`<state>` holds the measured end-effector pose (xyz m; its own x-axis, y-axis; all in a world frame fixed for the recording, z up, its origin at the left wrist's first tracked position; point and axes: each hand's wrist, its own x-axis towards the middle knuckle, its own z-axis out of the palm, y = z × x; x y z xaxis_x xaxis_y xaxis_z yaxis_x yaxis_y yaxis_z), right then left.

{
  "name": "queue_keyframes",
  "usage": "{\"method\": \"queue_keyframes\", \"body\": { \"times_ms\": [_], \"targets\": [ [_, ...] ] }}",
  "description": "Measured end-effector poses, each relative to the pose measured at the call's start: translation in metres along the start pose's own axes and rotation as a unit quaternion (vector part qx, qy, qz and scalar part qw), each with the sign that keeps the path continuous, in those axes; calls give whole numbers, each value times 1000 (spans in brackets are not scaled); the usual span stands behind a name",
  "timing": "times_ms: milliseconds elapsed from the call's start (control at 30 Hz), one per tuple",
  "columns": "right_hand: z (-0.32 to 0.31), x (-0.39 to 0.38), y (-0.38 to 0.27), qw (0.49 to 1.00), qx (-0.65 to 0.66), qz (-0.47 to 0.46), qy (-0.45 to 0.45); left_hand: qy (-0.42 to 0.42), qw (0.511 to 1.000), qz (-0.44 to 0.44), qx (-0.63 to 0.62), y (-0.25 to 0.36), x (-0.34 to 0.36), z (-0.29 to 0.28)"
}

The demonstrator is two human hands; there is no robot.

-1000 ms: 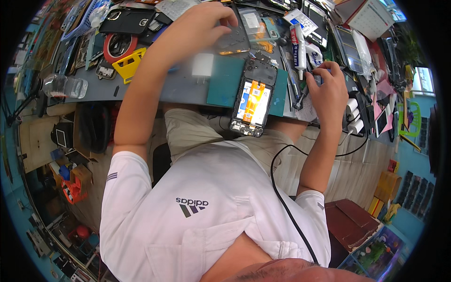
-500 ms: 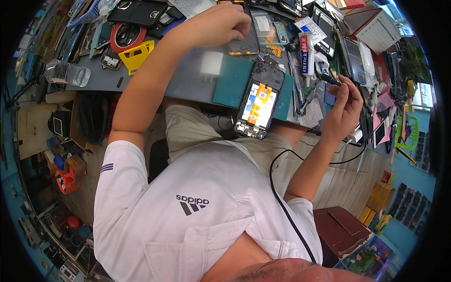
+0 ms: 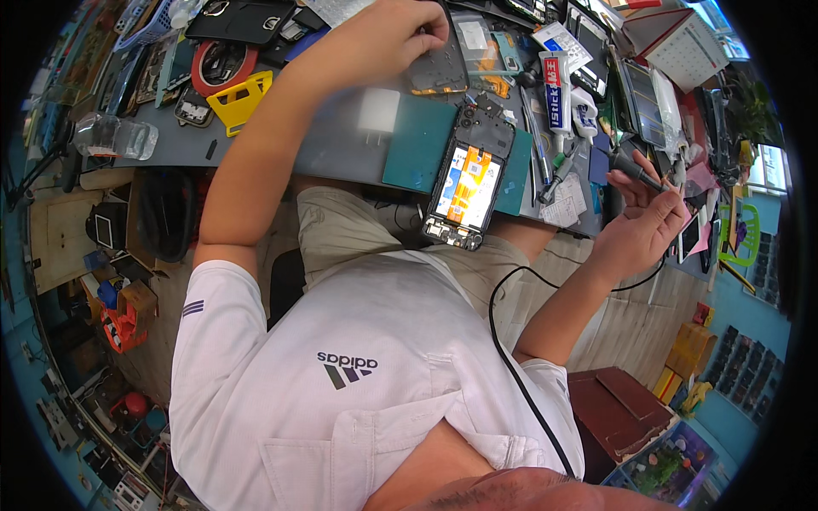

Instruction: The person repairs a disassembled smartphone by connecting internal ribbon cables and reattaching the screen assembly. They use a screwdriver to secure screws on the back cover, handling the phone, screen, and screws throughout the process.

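at the far left, well out from the left fingers, a yellow stand [image 3: 239, 104] and a red ring of tape [image 3: 223, 70] lie beyond the forearm. the left hand [image 3: 406, 32] bends over a dark flat panel [image 3: 445, 70]; its fingers are curled inward, and i cannot tell whether they pinch anything. small specks dot that panel just under them, so a light touch with the wrist kept raised should save anything loose from being brushed away. nearer the body than the left fingers, a white adapter [image 3: 377, 112] sits beside a teal mat [image 3: 413, 145].

the opened phone [image 3: 469, 175] lies between the two hands, partly on the mat, its near end seeming to overhang the bench edge. best not to knock it there, and to keep hard tips off the exposed orange strip [image 3: 470, 183]. left of the right fingers are a glue tube [image 3: 555, 94] and a green-collared tool [image 3: 559, 169].

the right hand [image 3: 643, 228] grasps a dark-handled tool [image 3: 634, 169], its thin end close to the thumb. a loose, settled grip with that end clear of the skin seems wise.
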<state>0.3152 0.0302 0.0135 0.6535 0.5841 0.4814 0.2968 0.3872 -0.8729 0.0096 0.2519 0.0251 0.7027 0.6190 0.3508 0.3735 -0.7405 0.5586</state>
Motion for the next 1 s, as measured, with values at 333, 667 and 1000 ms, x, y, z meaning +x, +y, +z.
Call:
{"method": "queue_keyframes", "body": {
  "times_ms": [333, 667, 1000],
  "targets": [
    [-5, -5, 0, 947, 242, 207, -38, 6, 978, -86, -192, 43, -12, -5],
    [39, -48, -42, 981, 61, 100, -152, 61, 958, 5, -281, 88, -55, 64],
    [45, -60, -37, 981, -16, 2, -194, 92, 980, 51, -169, 89, -59, 72]
  ]
}}
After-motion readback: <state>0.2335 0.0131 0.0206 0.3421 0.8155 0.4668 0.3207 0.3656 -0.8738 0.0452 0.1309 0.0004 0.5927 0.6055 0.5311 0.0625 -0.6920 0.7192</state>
